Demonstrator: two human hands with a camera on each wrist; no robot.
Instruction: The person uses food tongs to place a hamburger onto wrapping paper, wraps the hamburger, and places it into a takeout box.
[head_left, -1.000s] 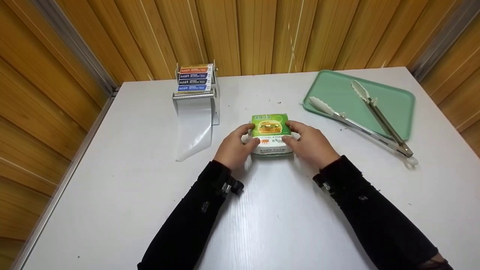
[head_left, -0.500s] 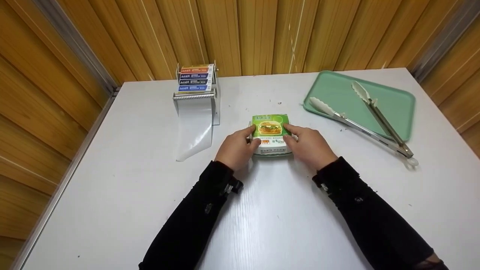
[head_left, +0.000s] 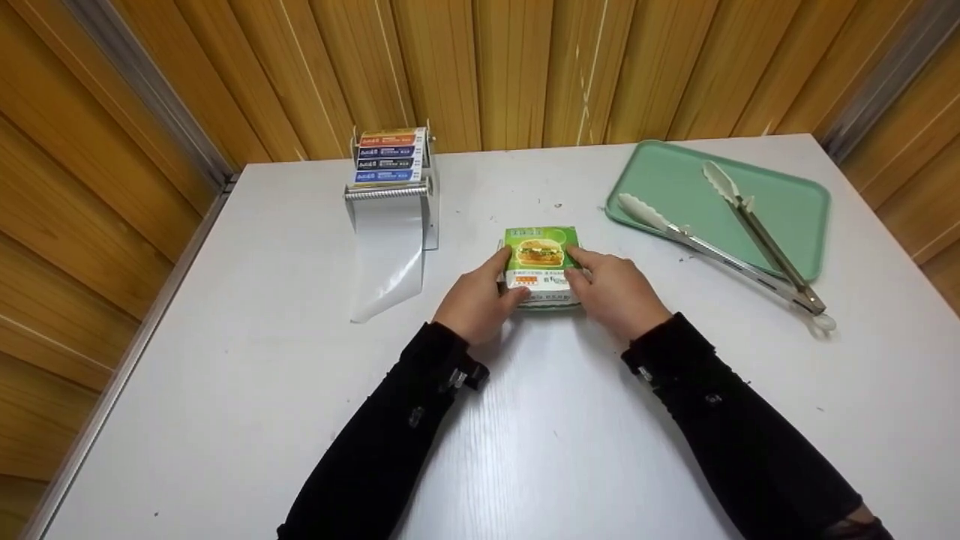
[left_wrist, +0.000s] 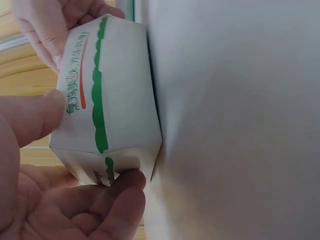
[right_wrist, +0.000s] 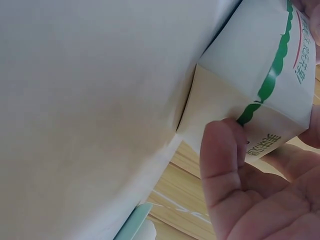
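A burger box [head_left: 538, 259] with a green and white lid and a burger picture on top sits on the white table, its lid down. My left hand [head_left: 474, 306] holds it by the left side, thumb near the front top edge and forefinger at the lid's side. The right hand [head_left: 619, 297] grips the opposite side, thumb and forefinger on the lid's right edge. In the left wrist view, the box's front [left_wrist: 125, 80] shows a green scalloped band, with fingers curled against its side. The right wrist view shows fingertips [right_wrist: 220, 145] pressed on the box's other side.
A metal dispenser [head_left: 431, 217] with a stack of printed labels stands at the back left, a clear sheet [head_left: 388, 247] hanging from it onto the table. At the back right, tongs [head_left: 750, 262] lie partly across a green tray [head_left: 810, 225].
The left thumb has slid a little right and down to the lid's front edge. The right forefinger has shifted slightly inward over the lid. The box has stayed nearly in place.
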